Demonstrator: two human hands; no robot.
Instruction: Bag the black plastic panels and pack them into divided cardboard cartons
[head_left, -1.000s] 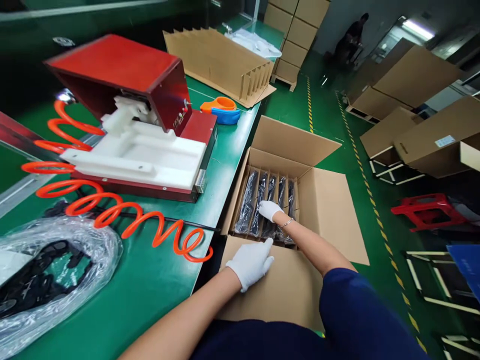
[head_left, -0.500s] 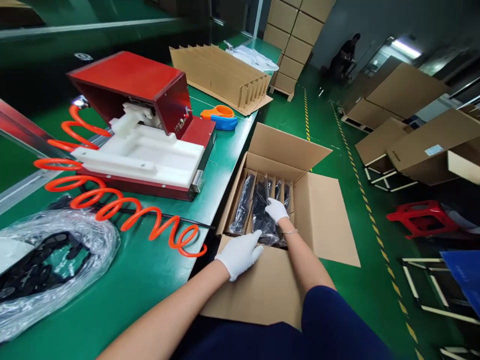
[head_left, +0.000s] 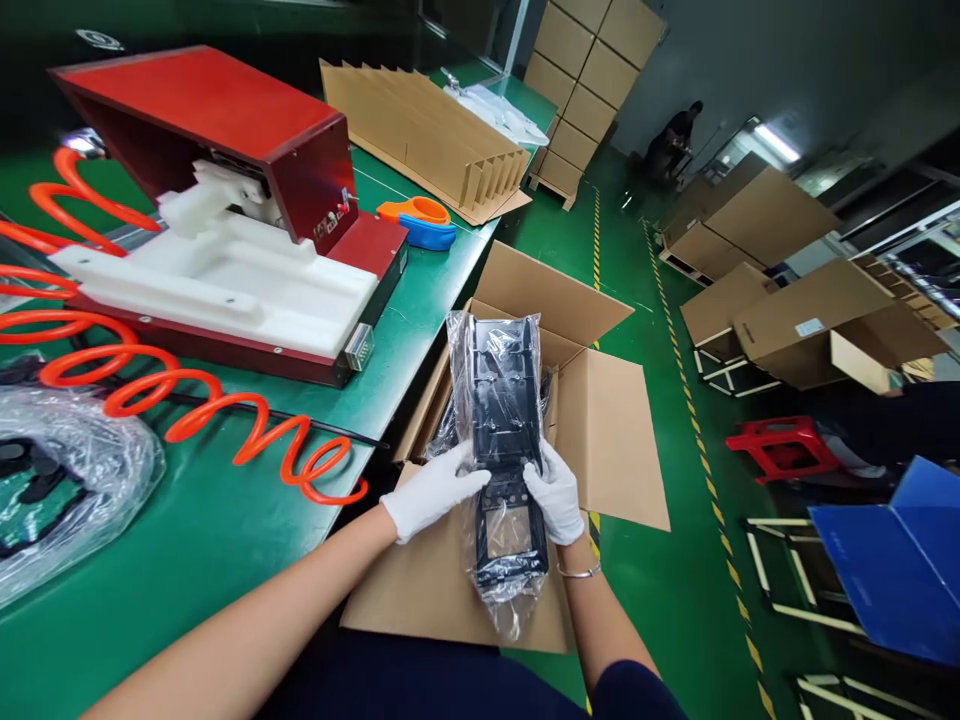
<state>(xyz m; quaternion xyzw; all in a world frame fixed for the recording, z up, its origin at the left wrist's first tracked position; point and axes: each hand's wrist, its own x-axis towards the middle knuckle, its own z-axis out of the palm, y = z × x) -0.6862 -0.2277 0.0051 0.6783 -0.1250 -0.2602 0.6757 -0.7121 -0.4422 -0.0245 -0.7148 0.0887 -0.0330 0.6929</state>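
Note:
A long black plastic part in a clear bag (head_left: 504, 400) is held between my two white-gloved hands, above an open cardboard box (head_left: 622, 430). My left hand (head_left: 439, 490) grips its left edge, thumb on the front. On the opposite edge, my right hand (head_left: 555, 490) is closed round the part, thumb also on top. A rectangular opening shows near the part's lower end. Inside the box, more bagged black parts are partly hidden behind the held one.
Left of the box, a green table (head_left: 262, 540) carries a red machine with a white fixture (head_left: 225, 270), coiled orange hose (head_left: 202, 390), tape rolls (head_left: 420, 222) and cardboard dividers (head_left: 412, 130). Rightward stand a red stool (head_left: 784, 445) and a blue box (head_left: 885, 560). A person (head_left: 673, 145) is far back.
The bagged black part has come up out of the box and now lies between both hands. My left hand has moved from the box's front flap onto it. The view has shifted slightly.

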